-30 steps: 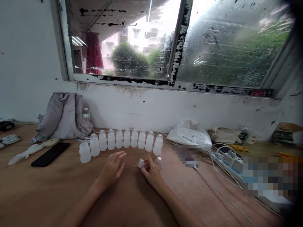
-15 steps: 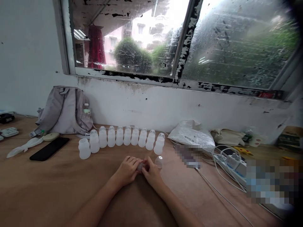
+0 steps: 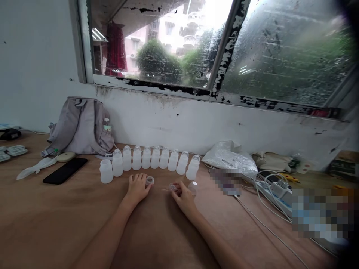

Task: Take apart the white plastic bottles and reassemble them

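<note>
My left hand grips a whitish translucent ring, like a bottle collar, at its fingertips just over the table. Apart from it, my right hand pinches a small clear piece that looks like a bottle teat; the fingers partly cover it. Close beside the right hand stands a clear dome cap. Beyond both hands several frosted baby bottles stand upright in a curved row, with clear caps on top. At the row's left end an uncapped bottle shows its bare neck.
A grey backpack leans on the wall at left, with a black phone in front. To the right lie a silvery plastic bag, white cables and a power strip. A window is above.
My hands were together around a small piece; now they are apart. The left has moved left with the ring, while the right keeps the clear teat. The view has shifted slightly.
</note>
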Motion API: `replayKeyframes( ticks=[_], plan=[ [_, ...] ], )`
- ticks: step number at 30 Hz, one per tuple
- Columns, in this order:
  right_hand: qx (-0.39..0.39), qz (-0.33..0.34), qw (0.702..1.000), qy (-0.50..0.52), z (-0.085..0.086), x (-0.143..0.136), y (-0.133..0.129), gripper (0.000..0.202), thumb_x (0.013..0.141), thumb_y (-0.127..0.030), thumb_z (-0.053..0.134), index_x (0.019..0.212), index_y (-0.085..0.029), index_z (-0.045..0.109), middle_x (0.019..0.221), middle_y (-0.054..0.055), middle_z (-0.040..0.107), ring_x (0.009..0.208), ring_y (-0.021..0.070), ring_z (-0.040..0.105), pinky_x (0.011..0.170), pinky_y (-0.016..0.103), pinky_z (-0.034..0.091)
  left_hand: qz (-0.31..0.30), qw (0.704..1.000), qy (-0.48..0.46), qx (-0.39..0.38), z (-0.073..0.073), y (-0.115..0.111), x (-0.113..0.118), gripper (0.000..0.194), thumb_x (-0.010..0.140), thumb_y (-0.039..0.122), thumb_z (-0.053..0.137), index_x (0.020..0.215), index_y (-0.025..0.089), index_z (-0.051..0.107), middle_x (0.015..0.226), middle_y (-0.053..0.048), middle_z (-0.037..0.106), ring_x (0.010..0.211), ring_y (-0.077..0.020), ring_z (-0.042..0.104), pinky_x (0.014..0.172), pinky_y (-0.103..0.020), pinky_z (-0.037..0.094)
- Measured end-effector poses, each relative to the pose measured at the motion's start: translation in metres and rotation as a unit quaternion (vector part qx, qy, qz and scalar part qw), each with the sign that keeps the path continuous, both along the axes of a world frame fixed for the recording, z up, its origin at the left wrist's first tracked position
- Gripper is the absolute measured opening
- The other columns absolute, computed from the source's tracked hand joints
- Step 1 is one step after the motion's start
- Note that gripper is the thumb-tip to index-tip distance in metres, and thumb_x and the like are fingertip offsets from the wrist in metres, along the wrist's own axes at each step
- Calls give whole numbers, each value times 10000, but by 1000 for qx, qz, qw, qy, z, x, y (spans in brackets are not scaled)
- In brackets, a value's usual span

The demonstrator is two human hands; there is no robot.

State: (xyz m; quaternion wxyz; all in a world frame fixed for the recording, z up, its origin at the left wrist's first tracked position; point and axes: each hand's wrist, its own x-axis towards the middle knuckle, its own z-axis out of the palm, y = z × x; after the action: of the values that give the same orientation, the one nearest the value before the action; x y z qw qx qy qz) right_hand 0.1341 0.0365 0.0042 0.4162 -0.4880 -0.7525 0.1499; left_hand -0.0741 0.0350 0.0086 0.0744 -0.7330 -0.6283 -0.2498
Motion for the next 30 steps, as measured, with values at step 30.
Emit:
replayKeyframes(
  ticks=[30],
  plan=[
    [51,-86,995,4,-1,15,46,131,666,-120,392,693,-190,499,604,0,524,570,146,507,550,238,375,87,995,43,38,3,-1,4,295,735,187,434,1012,164,534,1112,-103,543,1032,-250,452,857,-395,330]
  ],
)
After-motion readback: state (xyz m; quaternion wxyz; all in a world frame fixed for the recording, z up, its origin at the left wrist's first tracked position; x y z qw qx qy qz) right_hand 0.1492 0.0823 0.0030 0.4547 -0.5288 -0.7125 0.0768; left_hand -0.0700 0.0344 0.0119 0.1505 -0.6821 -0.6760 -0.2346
